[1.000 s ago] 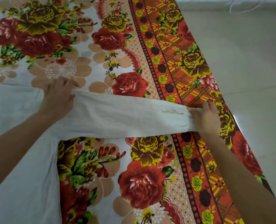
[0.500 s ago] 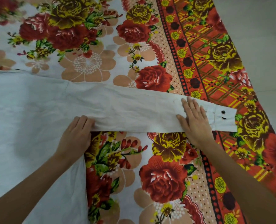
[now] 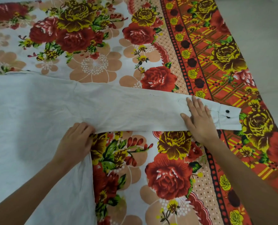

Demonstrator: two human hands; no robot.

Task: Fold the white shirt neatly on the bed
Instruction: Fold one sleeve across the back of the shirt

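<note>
While the bed [image 3: 167, 176] in its flowered sheet carries it all, the white shirt [image 3: 29, 111] lies spread flat, one sleeve [image 3: 127, 111] stretched out rightward. The left hand [image 3: 76, 142] curls into the underarm cloth, gripping it. The right hand [image 3: 198, 117] presses flat, fingers straight, beside the cuff [image 3: 232, 121]. It looks like soft, light, limp cloth, best lifted by the cuff and shoulder seam.

No readable text, label or number anywhere in view.

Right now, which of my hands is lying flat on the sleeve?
Your right hand, fingers straight beside the cuff; the left hand curls under the sleeve's edge.
</note>
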